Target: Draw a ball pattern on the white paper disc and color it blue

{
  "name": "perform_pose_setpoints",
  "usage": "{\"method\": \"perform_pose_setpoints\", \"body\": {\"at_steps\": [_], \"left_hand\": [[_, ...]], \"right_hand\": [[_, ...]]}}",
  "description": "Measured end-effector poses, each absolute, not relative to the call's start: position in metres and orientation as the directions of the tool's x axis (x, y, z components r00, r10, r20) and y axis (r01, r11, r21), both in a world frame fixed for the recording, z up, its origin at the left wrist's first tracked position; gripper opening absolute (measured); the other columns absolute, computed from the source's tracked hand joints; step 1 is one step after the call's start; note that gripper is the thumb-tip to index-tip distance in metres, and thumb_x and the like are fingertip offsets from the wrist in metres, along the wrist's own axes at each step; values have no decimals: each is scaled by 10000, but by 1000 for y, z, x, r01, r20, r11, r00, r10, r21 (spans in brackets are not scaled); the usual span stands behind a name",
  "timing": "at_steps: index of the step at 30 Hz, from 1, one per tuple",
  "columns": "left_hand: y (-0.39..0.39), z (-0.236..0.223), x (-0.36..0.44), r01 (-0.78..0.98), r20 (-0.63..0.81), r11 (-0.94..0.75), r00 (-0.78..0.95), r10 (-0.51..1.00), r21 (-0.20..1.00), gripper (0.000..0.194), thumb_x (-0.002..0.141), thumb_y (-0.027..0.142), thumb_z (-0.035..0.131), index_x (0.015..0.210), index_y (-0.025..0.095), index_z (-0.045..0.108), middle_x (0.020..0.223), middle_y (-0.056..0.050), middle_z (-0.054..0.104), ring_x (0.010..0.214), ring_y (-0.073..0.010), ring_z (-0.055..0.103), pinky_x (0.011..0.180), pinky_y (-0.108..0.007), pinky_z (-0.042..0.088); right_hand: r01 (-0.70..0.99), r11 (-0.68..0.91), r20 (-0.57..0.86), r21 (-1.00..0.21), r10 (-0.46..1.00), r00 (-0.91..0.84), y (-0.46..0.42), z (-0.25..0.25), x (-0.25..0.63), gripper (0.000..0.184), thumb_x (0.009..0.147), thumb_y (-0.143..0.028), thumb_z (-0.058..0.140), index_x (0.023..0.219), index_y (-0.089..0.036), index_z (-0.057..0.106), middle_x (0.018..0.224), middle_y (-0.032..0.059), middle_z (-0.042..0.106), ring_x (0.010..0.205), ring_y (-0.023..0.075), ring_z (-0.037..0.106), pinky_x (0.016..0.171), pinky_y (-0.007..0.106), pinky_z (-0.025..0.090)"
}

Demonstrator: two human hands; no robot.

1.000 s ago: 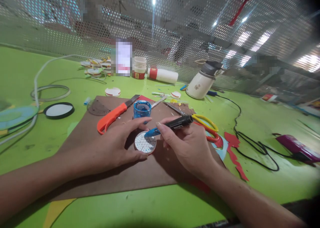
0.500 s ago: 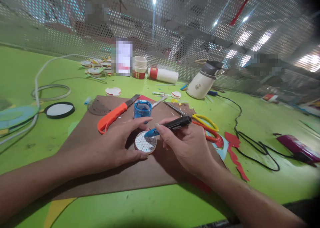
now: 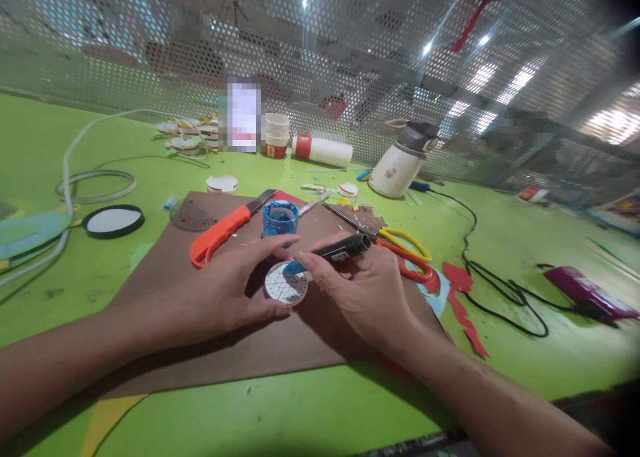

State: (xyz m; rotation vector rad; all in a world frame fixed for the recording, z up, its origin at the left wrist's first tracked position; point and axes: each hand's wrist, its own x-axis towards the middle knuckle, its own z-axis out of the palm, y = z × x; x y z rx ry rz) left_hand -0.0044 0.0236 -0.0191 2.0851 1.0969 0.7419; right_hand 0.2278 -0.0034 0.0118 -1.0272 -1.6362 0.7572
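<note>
A small round white disc [image 3: 285, 287], marked with crossing lines and dots, is held at its left side between the thumb and fingers of my left hand [image 3: 220, 285]. My right hand [image 3: 367, 289] grips a black marker [image 3: 341, 249] with a blue front end, whose tip meets or hovers just over the disc's upper part; I cannot tell which. Just behind the disc stands an open jar [image 3: 280, 223] smeared with blue paint. All this is over a brown board [image 3: 240, 360]. To the right, scissors [image 3: 405, 242] with yellow and orange handles lie near my right hand.
An orange-handled knife [image 3: 220, 235] and a clear protractor [image 3: 194, 215] lie left of the jar. Farther back are stacked paper cups [image 3: 323, 151], a phone [image 3: 244, 113] and a white bottle [image 3: 399, 165]. A black cord [image 3: 473, 243] and red paper scraps [image 3: 457, 277] lie right.
The view has shifted slightly, moving everything a little left in the picture. The marker has tipped slightly, its back end nearer the disc. Both hands keep their holds.
</note>
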Motion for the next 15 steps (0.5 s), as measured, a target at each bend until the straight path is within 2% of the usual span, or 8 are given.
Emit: {"method": "perform_pose_setpoints", "body": {"at_steps": [3, 5, 7, 11, 15], "left_hand": [[25, -22, -6, 464, 194, -447, 496, 846, 765, 884, 870, 597, 976, 1674, 331, 722, 1641, -123, 810, 1551, -476, 730, 1309, -617, 622], [26, -23, -6, 450, 184, -439, 505, 843, 778, 884, 867, 589, 985, 1671, 326, 728, 1618, -130, 819, 1519, -465, 748, 1288, -607, 636], [26, -24, -7, 445, 161, -416, 505, 848, 793, 883, 868, 603, 984, 1664, 315, 733, 1650, -143, 798, 1531, -465, 740, 1306, -629, 618], [27, -24, -7, 461, 134, -395, 502, 854, 795, 893, 871, 632, 972, 1664, 300, 731, 1759, -155, 720, 1632, -472, 663, 1401, -673, 516], [27, -24, -7, 478, 123, -393, 502, 856, 785, 965, 856, 628, 969, 1718, 295, 686, 1704, -161, 760, 1597, -472, 688, 1377, -674, 538]], "right_hand": [[252, 473, 467, -844, 880, -87, -3, 13, 228, 245, 941, -350, 925, 741, -232, 845, 667, -1, 807, 586, 163, 705, 587, 273, 572], [228, 499, 500, -836, 864, -58, -2, 16, 228, 292, 937, -339, 926, 694, -233, 802, 585, -34, 708, 520, 129, 595, 526, 252, 504], [208, 507, 513, -837, 858, -28, -3, 20, 229, 357, 951, -345, 914, 657, -236, 743, 560, -51, 641, 501, 113, 535, 506, 243, 485], [238, 492, 506, -837, 863, -6, -5, 23, 228, 434, 951, -368, 893, 613, -249, 649, 567, -51, 607, 512, 113, 524, 511, 245, 515], [250, 488, 493, -836, 869, -46, -5, 21, 228, 373, 985, -387, 866, 673, -242, 723, 565, -46, 634, 503, 118, 554, 510, 241, 536]]}}
